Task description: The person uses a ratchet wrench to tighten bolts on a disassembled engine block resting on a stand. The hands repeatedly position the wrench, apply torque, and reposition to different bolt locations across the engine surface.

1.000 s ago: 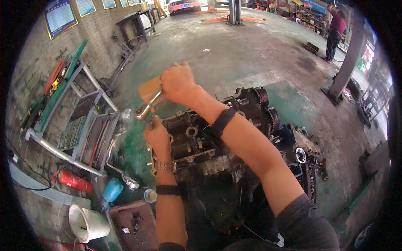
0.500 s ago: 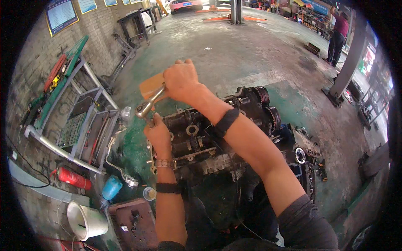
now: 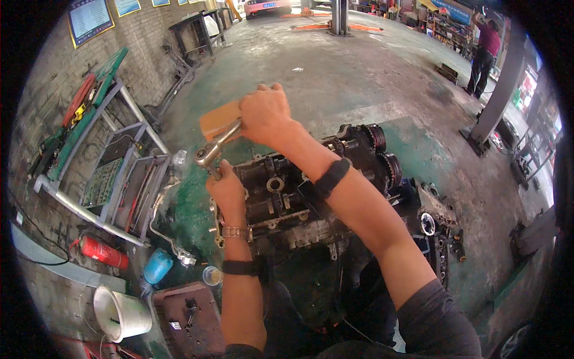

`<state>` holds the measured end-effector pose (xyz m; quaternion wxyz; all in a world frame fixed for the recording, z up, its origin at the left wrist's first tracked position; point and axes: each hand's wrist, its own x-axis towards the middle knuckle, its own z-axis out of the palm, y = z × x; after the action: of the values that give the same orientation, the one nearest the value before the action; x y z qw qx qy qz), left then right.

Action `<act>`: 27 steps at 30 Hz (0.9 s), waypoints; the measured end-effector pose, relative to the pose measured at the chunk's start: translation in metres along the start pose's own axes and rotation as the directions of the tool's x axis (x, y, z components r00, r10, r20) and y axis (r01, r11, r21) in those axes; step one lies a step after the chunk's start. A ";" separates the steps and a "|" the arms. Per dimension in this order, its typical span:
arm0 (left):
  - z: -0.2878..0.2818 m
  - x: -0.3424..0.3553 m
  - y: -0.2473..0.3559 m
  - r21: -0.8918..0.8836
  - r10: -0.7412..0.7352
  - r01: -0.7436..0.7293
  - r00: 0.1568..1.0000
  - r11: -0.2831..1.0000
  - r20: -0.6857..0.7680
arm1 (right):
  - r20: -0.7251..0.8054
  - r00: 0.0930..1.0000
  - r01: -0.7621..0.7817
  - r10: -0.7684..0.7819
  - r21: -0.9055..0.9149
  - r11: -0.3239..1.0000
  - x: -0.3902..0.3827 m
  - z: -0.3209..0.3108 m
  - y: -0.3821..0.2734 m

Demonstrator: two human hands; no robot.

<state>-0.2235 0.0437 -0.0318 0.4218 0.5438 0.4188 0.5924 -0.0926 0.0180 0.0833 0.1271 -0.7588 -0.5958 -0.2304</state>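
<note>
From here, the right hand [image 3: 265, 115] clenches the ratchet [image 3: 222, 142] toward the engine's [image 3: 275, 185] ten o'clock, apparently for leverage; the left hand [image 3: 227, 192] pinches the shaft [image 3: 216, 174] under its head, seemingly steadying it.

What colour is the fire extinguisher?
The fire extinguisher is red; it shows in the head view.

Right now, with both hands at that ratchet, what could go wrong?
If the ratchet slipped, the right hand on its handle might knock against the engine close by. The left hand, just below the ratchet's head, could perhaps get its bare fingers pinched.
</note>
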 end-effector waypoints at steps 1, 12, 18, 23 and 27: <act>0.000 0.000 0.000 -0.003 -0.007 0.007 1.000 1.000 0.015 | 0.001 1.000 0.003 -0.003 -0.003 1.000 0.000 0.000 0.000; 0.000 0.006 -0.017 0.080 0.142 -0.144 0.989 0.986 0.033 | -0.085 0.996 -0.017 0.014 -0.033 0.999 -0.011 0.004 0.004; 0.001 0.007 -0.009 0.035 -0.075 0.075 0.997 0.997 0.011 | -0.056 0.998 -0.020 0.015 -0.084 0.996 -0.007 0.004 0.003; -0.002 -0.004 0.007 -0.009 0.172 -0.173 0.985 0.985 -0.024 | 0.012 1.000 -0.006 0.007 -0.084 0.996 -0.003 0.003 0.001; -0.008 -0.004 0.015 -0.124 0.019 -0.016 0.999 0.992 0.026 | 0.041 0.999 0.014 -0.011 -0.074 0.997 0.000 0.007 0.001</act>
<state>-0.2318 0.0354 -0.0186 0.4551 0.5281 0.3709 0.6135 -0.0902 0.0209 0.0768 0.0854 -0.7639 -0.5939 -0.2378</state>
